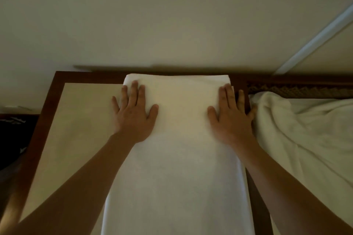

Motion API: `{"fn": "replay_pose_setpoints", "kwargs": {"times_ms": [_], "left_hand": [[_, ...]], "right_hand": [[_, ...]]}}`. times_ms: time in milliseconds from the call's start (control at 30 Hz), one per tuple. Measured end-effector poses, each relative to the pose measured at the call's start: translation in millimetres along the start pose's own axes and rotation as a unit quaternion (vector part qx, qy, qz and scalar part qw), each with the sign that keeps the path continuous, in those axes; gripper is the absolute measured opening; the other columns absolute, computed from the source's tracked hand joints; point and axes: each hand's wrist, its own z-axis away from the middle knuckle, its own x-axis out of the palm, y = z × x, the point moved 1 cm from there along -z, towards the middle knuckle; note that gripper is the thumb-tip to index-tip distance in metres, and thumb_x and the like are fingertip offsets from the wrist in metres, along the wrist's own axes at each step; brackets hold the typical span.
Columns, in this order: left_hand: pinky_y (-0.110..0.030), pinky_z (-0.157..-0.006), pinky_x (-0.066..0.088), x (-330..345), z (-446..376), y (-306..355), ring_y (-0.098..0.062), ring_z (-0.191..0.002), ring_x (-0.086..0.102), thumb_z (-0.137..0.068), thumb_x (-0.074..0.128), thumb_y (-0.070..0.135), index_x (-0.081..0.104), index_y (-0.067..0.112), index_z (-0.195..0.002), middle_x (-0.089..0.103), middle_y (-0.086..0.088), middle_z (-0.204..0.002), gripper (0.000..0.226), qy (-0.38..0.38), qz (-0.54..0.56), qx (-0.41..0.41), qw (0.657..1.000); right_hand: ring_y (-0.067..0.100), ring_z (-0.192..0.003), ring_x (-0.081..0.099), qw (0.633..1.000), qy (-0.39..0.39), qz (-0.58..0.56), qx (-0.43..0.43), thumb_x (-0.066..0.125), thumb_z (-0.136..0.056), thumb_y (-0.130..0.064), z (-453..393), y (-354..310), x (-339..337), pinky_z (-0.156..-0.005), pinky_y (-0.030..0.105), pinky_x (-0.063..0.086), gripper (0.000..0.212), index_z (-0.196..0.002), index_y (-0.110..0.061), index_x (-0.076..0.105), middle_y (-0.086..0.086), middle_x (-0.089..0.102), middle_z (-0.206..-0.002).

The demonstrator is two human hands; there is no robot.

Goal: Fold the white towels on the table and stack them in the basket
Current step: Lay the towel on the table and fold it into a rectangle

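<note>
Folded white towel (177, 139) lies lengthwise on counter (76, 129) — left hand (133, 114) and right hand (231, 116) pressed flat, fingers spread, at its far corners.

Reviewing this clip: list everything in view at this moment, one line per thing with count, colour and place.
folded towel: one, white, a long strip down the middle of the table, running toward the camera.
loose towels: a crumpled white heap on the right; the count cannot be told.
table: one, cream top with dark brown frame, under the folded towel.
woven edge: one, brown, behind the heap, perhaps the basket.
wall: cream, behind the table.
left hand: flat on the strip's left edge, fingers straight.
right hand: flat on its right edge, fingers straight.
</note>
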Motion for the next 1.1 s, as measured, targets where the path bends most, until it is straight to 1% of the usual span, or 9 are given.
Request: {"fn": "replay_pose_setpoints", "kwargs": {"times_ms": [200, 300, 400, 500, 633, 733, 800, 933, 1100], "left_hand": [[-0.062, -0.123, 0.001, -10.4, -61.4, -7.4, -0.033, -0.156, 0.002, -0.086, 0.017, 0.076, 0.01, 0.02, -0.162, 0.005, -0.004, -0.171, 0.094, 0.007, -0.003, -0.001, 1.0], [-0.064, -0.122, 0.008, -19.3, -87.8, -6.8, -0.036, -0.151, 0.018, -0.081, 0.02, 0.079, 0.032, 0.023, -0.154, 0.03, -0.007, -0.162, 0.093, 0.005, -0.022, -0.012, 1.0], [-0.063, -0.118, 0.016, -32.4, -106.2, -3.6, -0.04, -0.139, 0.037, -0.083, 0.023, 0.079, 0.053, 0.024, -0.139, 0.049, -0.009, -0.148, 0.084, -0.024, -0.032, -0.041, 0.998], [-0.063, -0.113, 0.019, -46.9, -122.0, 1.6, -0.038, -0.132, 0.046, -0.093, 0.03, 0.07, 0.059, 0.029, -0.135, 0.057, -0.012, -0.139, 0.066, -0.058, 0.023, -0.082, 0.995], [-0.046, -0.108, 0.041, -52.9, -119.2, -16.8, -0.034, -0.118, 0.059, -0.088, 0.051, 0.062, 0.069, 0.032, -0.125, 0.069, -0.004, -0.12, 0.051, -0.027, 0.22, -0.086, 0.971], [-0.036, -0.1, 0.048, -46.7, -81.6, -40.4, -0.028, -0.115, 0.062, -0.089, 0.065, 0.038, 0.067, 0.028, -0.129, 0.07, -0.004, -0.124, 0.042, 0.076, 0.333, -0.091, 0.935], [-0.036, -0.102, 0.049, -35.2, -41.6, -53.8, -0.024, -0.116, 0.062, -0.091, 0.066, 0.031, 0.063, 0.027, -0.136, 0.068, -0.001, -0.128, 0.046, 0.09, 0.376, -0.109, 0.916], [-0.041, -0.116, 0.041, -5.5, 63.5, -69.6, -0.019, -0.134, 0.053, -0.083, 0.065, 0.045, 0.053, 0.03, -0.144, 0.055, 0.004, -0.149, 0.065, 0.029, 0.368, -0.067, 0.927], [-0.051, -0.117, 0.037, 15.8, 204.0, -71.0, -0.03, -0.139, 0.048, -0.089, 0.066, 0.039, 0.048, 0.023, -0.149, 0.051, -0.005, -0.152, 0.064, 0.025, 0.34, -0.088, 0.936]], "right_hand": [[0.035, -0.155, 0.003, 1.0, 0.007, 0.008, -0.013, 0.026, -0.095, -0.065, -62.3, -6.0, -17.4, -0.116, 0.073, 0.004, 0.078, -0.161, -0.028, 0.007, -0.008, 0.003, -0.169], [0.041, -0.147, 0.021, 1.0, 0.008, 0.009, -0.004, 0.025, -0.09, -0.066, -84.5, -13.3, -27.4, -0.114, 0.072, 0.012, 0.072, -0.15, -0.027, 0.032, 0.0, 0.027, -0.161], [0.044, -0.139, 0.032, 0.999, -0.015, 0.013, 0.028, 0.024, -0.089, -0.067, -102.4, -21.3, -37.2, -0.113, 0.071, 0.015, 0.072, -0.138, -0.022, 0.053, 0.008, 0.044, -0.15], [0.044, -0.139, 0.038, 0.995, -0.037, -0.033, 0.086, 0.021, -0.089, -0.073, -117.8, -25.8, -46.1, -0.114, 0.073, 0.007, 0.078, -0.129, -0.024, 0.067, 0.012, 0.055, -0.145], [0.04, -0.141, 0.037, 0.99, -0.052, -0.11, 0.078, 0.025, -0.093, -0.067, -120.7, -18.8, -45.5, -0.116, 0.067, 0.003, 0.068, -0.126, -0.025, 0.067, 0.012, 0.054, -0.143], [0.035, -0.139, 0.042, 0.97, 0.072, -0.231, 0.039, 0.04, -0.092, -0.056, -89.2, -1.0, -33.1, -0.12, 0.052, 0.022, 0.061, -0.14, -0.021, 0.056, 0.013, 0.052, -0.147], [0.026, -0.148, 0.033, 0.936, 0.091, -0.336, 0.047, 0.051, -0.099, -0.047, -48.6, 13.5, -28.2, -0.123, 0.041, 0.024, 0.064, -0.156, -0.019, 0.038, 0.01, 0.038, -0.16], [0.015, -0.156, 0.008, 0.951, -0.005, -0.308, 0.016, 0.051, -0.104, -0.046, 50.5, 42.1, -7.0, -0.127, 0.042, 0.014, 0.066, -0.162, -0.024, 0.026, -0.003, 0.015, -0.17], [0.015, -0.157, 0.004, 0.964, 0.002, -0.266, 0.017, 0.052, -0.104, -0.041, 176.2, 56.7, 31.9, -0.126, 0.049, 0.017, 0.065, -0.16, -0.018, 0.029, -0.003, 0.017, -0.169]]}}
